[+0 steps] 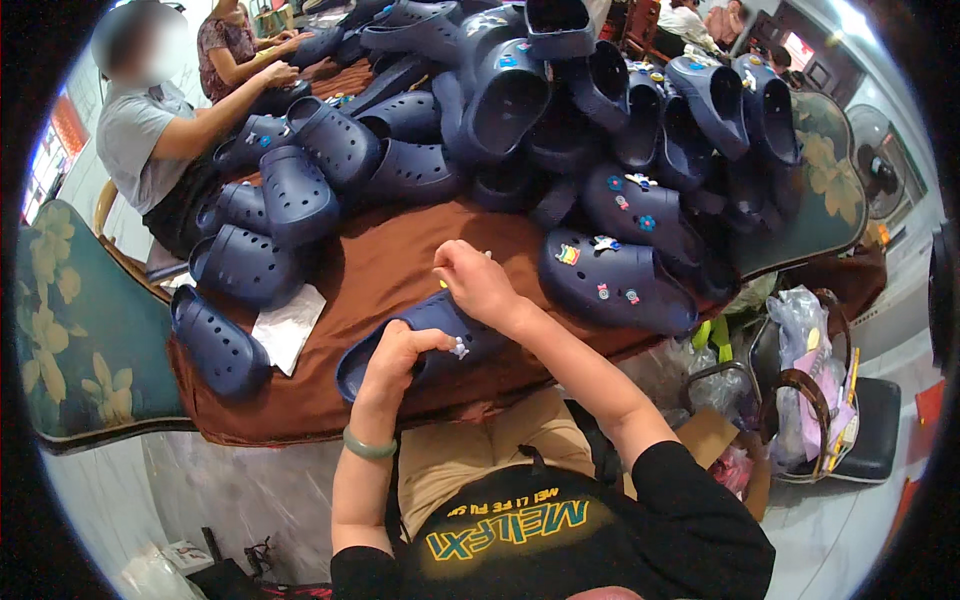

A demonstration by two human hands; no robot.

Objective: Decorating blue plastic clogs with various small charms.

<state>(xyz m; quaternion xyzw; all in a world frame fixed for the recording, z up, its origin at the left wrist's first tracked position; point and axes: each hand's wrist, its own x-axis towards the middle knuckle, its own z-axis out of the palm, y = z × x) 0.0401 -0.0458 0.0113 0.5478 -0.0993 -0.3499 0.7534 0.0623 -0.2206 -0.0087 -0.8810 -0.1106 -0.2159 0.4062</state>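
Observation:
A navy clog [360, 362] lies on the brown cloth in front of me, partly covered by my hands. Wrapped over its side is my left hand [400, 355], thumb pointing at a small white charm [459, 347] on the clog. My right hand [478, 285] is raised just above the clog's far side, fingers curled together; whatever they may hold is hidden. A bit of yellow shows below those fingers. To the right sits a navy clog with colourful charms [620, 285]. Plain navy clogs [245, 268] lie to the left, beside a white sheet of paper [290, 330].
A large heap of navy clogs [505, 100] covers the table's far side. Two people [150, 140] work at the far left. Green floral chair backs [90, 330] flank the cloth. A bag with plastic wrapping [800, 380] stands on a seat at right, near a fan [880, 165].

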